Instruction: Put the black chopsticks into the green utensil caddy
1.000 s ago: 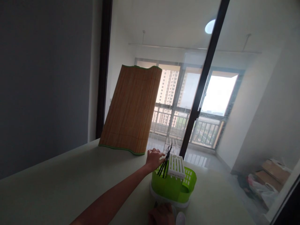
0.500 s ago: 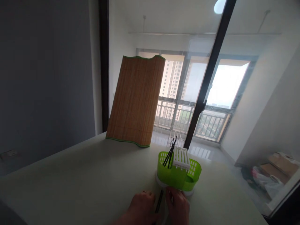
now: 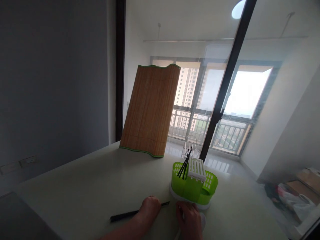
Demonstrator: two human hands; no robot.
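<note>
My left hand (image 3: 150,207) is closed around a bundle of black chopsticks (image 3: 124,216) low over the white table. The chopsticks lie slantwise, their long end pointing left and their thin tips showing to the right of the fist. My right hand (image 3: 189,216) is curled closed just in front of a green utensil holder (image 3: 187,190). A smooth white object (image 3: 203,221) shows partly beside and beneath that hand; its kind is hidden. Several thin black sticks (image 3: 184,168) lean in the holder's left compartment, and a white slotted rack (image 3: 196,168) tops its middle.
A slatted bamboo mat (image 3: 151,111) with green edging stands upright at the table's (image 3: 82,186) far edge. Behind it is a glass door with a dark frame (image 3: 220,100). Cardboard boxes (image 3: 308,180) and plastic bags lie on the floor at right.
The chopsticks have swung from pointing away between my hands to lying slantwise to the left. My left hand has turned with them. The view has shifted slightly left.
</note>
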